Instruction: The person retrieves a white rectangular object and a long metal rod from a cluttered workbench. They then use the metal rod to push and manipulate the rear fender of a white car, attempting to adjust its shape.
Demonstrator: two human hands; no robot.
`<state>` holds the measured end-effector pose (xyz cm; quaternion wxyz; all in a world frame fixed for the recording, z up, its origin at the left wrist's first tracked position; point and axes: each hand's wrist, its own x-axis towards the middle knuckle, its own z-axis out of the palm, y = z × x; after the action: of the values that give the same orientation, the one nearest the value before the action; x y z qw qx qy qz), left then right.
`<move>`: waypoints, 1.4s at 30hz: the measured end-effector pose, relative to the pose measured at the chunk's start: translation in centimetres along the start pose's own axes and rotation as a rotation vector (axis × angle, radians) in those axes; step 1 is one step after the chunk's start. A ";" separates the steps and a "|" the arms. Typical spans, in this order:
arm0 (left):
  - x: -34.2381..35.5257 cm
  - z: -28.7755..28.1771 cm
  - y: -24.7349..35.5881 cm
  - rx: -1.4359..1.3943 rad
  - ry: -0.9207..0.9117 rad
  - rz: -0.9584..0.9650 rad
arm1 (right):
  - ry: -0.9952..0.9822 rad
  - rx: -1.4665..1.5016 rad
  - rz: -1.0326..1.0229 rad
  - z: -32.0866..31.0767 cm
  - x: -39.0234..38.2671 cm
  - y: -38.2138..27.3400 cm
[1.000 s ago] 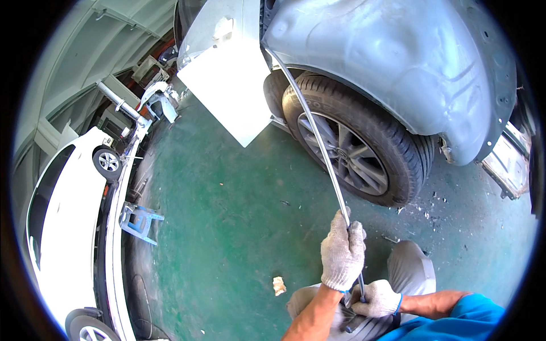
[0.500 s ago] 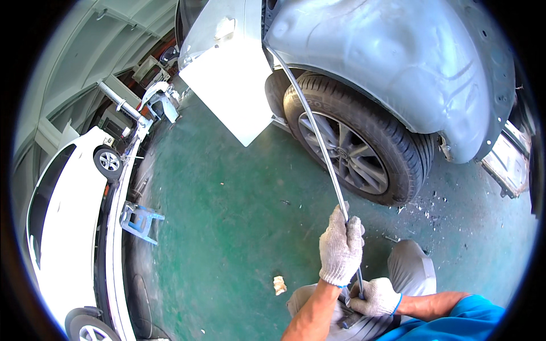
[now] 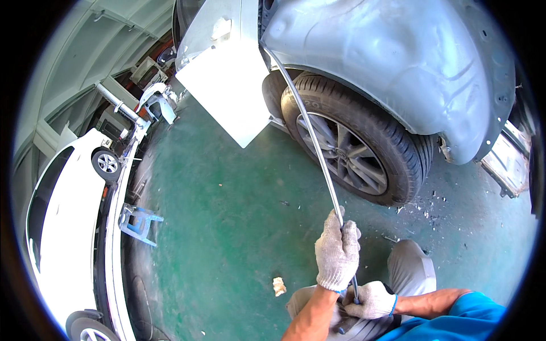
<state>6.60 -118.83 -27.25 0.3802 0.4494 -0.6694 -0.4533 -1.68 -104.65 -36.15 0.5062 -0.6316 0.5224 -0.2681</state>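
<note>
The grey car body (image 3: 398,62) fills the top right, its bare fender arching over the front wheel (image 3: 347,150). A white panel (image 3: 227,85) — prob. an open door, seen edge-on — hangs just left of the wheel arch. On the far left a white car (image 3: 62,227) sits on the green floor (image 3: 216,216), with a blue stand (image 3: 138,223) beside it.

The thing in hand is a long metal rod (image 3: 313,142). It runs from the gap between door and fender, down across the tyre, to the person's lap at the bottom of the view.

Judgement on doing this well: the rod is long and thin, so it'll flex. Keep both hands spaced apart along it, push in line w/ the shaft rather than sideways, and work in small strokes so the hidden tip doesn't slip off its spot behind the panel. Watch the fender surface, not the hands.

Left hand (image 3: 338,253), in a knit work glove, is wrapped round the rod partway up — fingers (image 3: 341,236) closed tight about the shaft. Right hand (image 3: 372,300), also gloved, grips the lower end near the knee, fingers curled shut on it.

Small bits: debris (image 3: 424,204) on the floor by the tyre, and a pale scrap (image 3: 278,286) near the knee.
</note>
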 end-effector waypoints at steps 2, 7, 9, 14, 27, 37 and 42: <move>0.1 0.1 -0.3 -0.018 -0.007 -0.023 | 0.030 -0.038 0.019 0.3 0.3 0.4; -0.1 0.0 0.9 -0.105 -0.069 -0.071 | 0.088 -0.117 0.104 0.3 -0.9 -0.3; -0.1 0.0 0.9 -0.123 -0.081 -0.085 | 0.112 -0.119 0.129 0.0 -1.1 -0.8; 0.3 -0.1 1.2 -0.102 -0.070 -0.023 | 0.131 -0.134 0.132 -0.8 -0.8 -2.1; 0.6 0.2 0.7 -0.084 -0.043 -0.064 | 0.011 -0.020 0.032 -0.8 0.2 1.0; 0.5 0.3 1.1 -0.106 -0.062 -0.067 | 0.103 -0.122 0.080 -1.1 -0.6 -0.4; 0.1 0.5 1.3 -0.115 -0.066 -0.067 | 0.124 -0.140 0.063 -0.7 -1.4 0.1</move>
<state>5.77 -118.51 -26.15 0.3677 0.4340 -0.6388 -0.5180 -2.78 -103.62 -35.72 0.4358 -0.6308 0.5899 -0.2534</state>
